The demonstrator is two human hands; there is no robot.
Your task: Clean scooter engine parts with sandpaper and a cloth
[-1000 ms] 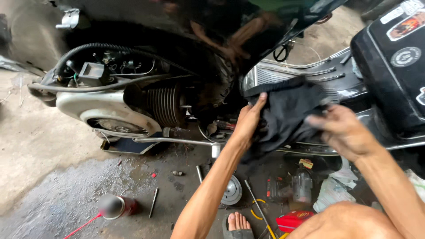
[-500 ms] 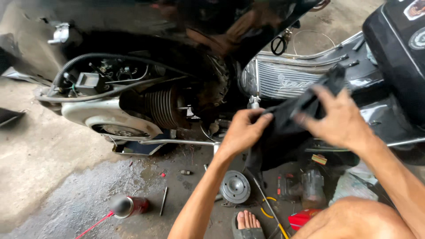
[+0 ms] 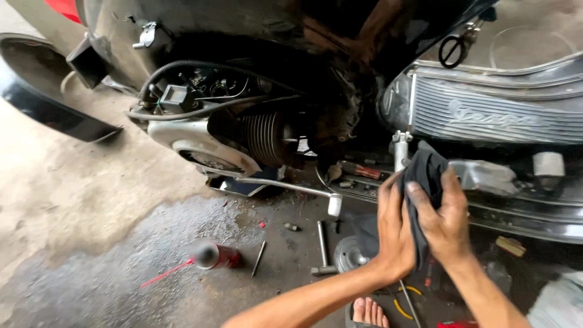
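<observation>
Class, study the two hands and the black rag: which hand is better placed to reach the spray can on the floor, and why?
Left, probably. The left hand lies nearer the spray can, which is down-left; the right hand sits behind the rag, farther away.

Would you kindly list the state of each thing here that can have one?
Dark crumpled cloth: bunched, pressed between both hands.
Left hand: closed on the cloth.
Right hand: closed on the cloth.
Red spray can with thin red straw: lying on its side.
Ribbed metal engine cylinder: uncovered.
Grey concrete floor: darkly stained under the engine.
</observation>
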